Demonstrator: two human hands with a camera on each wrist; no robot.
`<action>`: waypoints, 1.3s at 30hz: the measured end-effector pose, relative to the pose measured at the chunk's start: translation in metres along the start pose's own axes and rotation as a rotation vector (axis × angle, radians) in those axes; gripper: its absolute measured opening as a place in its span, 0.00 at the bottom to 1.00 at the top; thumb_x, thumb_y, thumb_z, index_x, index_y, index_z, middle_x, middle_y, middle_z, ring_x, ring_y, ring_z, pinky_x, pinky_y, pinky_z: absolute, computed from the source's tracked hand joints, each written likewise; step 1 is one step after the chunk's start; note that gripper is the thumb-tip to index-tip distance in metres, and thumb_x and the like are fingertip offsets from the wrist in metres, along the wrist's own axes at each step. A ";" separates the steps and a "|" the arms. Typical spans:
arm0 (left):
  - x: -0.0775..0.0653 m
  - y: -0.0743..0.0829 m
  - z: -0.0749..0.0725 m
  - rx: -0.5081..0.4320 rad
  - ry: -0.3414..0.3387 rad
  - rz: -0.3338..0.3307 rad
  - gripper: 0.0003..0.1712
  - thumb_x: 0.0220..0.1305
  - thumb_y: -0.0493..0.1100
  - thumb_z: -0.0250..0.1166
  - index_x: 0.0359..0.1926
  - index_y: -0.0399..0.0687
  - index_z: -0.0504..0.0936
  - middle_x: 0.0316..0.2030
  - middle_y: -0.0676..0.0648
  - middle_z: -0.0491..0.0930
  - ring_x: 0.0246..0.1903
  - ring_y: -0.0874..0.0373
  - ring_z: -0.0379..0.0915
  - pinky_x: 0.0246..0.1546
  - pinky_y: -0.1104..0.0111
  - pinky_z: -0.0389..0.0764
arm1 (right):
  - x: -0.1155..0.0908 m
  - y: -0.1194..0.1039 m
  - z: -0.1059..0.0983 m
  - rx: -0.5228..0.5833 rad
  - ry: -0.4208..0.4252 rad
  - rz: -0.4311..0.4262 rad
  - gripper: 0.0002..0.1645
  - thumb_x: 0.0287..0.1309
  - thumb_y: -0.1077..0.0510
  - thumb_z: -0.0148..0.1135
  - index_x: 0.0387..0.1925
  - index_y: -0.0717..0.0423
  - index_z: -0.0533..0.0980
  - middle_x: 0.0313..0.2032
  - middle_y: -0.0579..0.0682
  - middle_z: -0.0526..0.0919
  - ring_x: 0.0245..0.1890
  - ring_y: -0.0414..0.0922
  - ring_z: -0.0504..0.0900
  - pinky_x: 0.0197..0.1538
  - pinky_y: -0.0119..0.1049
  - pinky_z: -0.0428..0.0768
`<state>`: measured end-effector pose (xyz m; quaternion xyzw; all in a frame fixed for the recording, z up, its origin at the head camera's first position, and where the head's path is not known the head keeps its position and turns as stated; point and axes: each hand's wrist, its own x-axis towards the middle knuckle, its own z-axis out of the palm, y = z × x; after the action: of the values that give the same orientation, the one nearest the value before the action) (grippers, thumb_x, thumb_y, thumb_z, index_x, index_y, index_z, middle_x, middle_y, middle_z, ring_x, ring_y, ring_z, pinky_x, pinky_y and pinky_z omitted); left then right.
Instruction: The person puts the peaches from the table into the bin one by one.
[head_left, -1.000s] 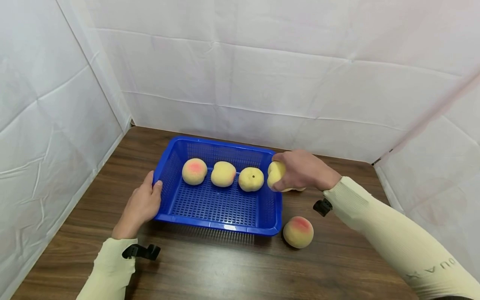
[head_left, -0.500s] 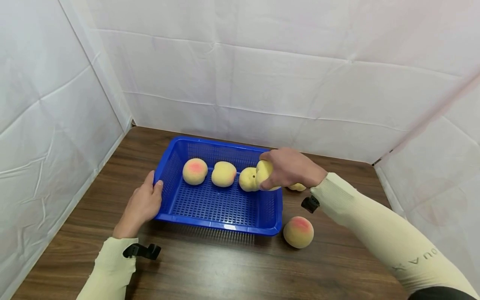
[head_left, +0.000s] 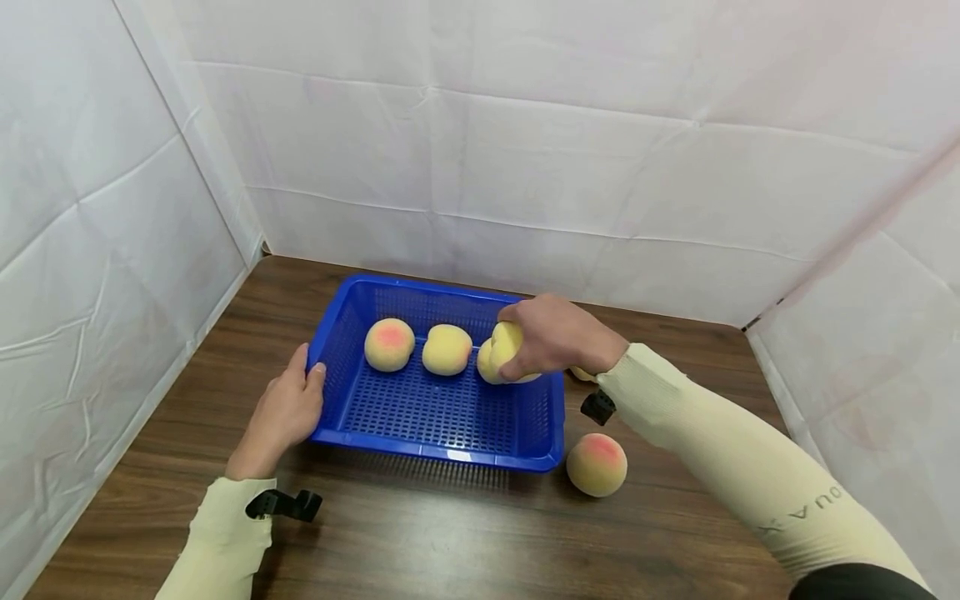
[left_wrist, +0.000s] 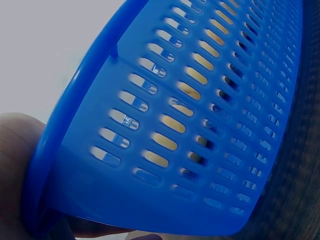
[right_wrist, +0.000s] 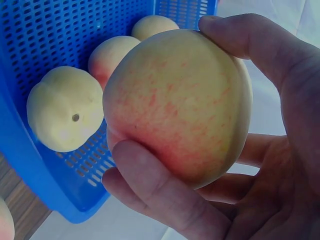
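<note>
My right hand point(head_left: 553, 332) grips a peach point(right_wrist: 177, 107) with thumb and fingers spread round it, above the right end of the blue basket point(head_left: 435, 455). In the right wrist view the peach is yellow with a red blush. Three more peaches sit in a row inside: a blushed one point(head_left: 389, 344) at the left, a yellow one point(head_left: 447, 350) in the middle, and one with a dark stem hole point(right_wrist: 65, 109), partly covered by the held peach in the head view. My left hand point(head_left: 287, 404) holds the basket's left rim, thumb on top; its other fingers are mostly hidden.
On the brown wooden table point(head_left: 420, 542), a red-topped peach point(head_left: 597, 465) lies just right of the basket's front corner. Another peach point(head_left: 582, 374) shows partly behind my right wrist. White sheeting point(head_left: 450, 150) walls the table at the back and sides.
My right hand has carried its peach leftward, from the basket's right rim to over the inside, overlapping the peach with the stem hole. The left hand and basket have stayed put.
</note>
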<state>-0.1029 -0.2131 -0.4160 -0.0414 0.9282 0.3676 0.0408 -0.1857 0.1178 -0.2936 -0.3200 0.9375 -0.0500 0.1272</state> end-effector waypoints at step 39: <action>-0.002 0.000 -0.002 -0.025 0.008 0.007 0.32 0.78 0.49 0.33 0.74 0.36 0.40 0.62 0.24 0.62 0.56 0.32 0.64 0.56 0.36 0.63 | 0.040 -0.058 0.011 0.012 -0.046 -0.030 0.36 0.39 0.33 0.71 0.48 0.50 0.78 0.30 0.42 0.78 0.27 0.41 0.76 0.26 0.31 0.76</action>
<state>-0.1010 -0.2145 -0.4143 -0.0403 0.9237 0.3793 0.0351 -0.1788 0.0477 -0.3024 -0.3345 0.9290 -0.0504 0.1499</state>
